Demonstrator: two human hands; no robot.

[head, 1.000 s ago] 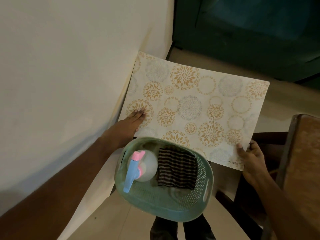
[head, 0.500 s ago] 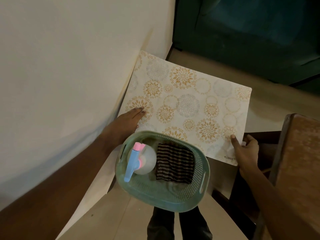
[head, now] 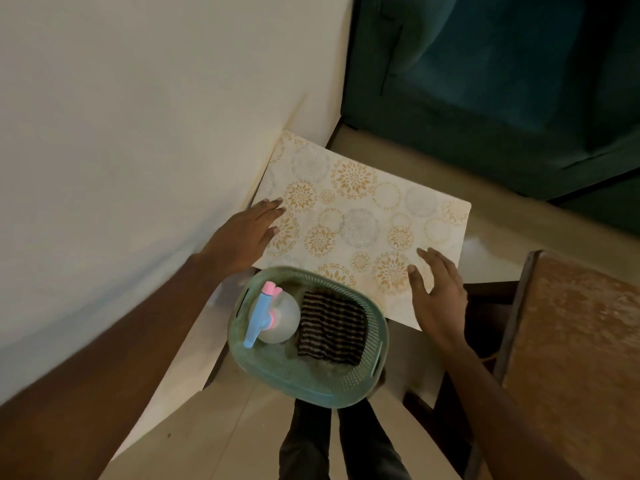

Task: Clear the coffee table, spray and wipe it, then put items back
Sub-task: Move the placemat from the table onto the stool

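Two hands, the left hand (head: 247, 233) and right hand (head: 438, 289), lie straight-fingered, gripping nothing, on the cream floral-patterned placemat (head: 360, 216) beside the wall (head: 138, 133), seemingly parking it clear of the brown wooden table (head: 571, 341). The green plastic basket (head: 346, 386) holds the spray bottle (head: 273, 315) and striped cloth (head: 330, 327).

I read this as a home living room: a dark teal upholstered sofa (head: 502, 84) beside a cream painted wall (head: 121, 133), pale floor tiles (head: 214, 438), a worn wooden tabletop (head: 571, 341) at my right, a floral placemat (head: 363, 220), and a plastic basket (head: 311, 393) holding a spray bottle (head: 277, 317) and a striped cloth (head: 332, 327).
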